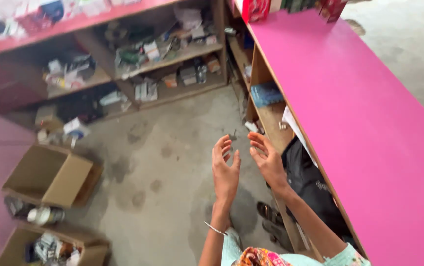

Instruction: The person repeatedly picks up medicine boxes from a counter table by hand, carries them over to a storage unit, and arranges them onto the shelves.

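Hands are raised empty over the concrete floor: the left hand and the right hand are held palms facing, fingers loosely spread, nothing gripped, just beside the pink bench. At far left, an open brown carton is seen on the floor, with a second carton of mixed packets at the lower corner. Small white and grey boxes are stacked on the wooden shelves. A blue packet and a black bag are stored under the bench; red boxes stand at its far edge.

Head view, down onto floor
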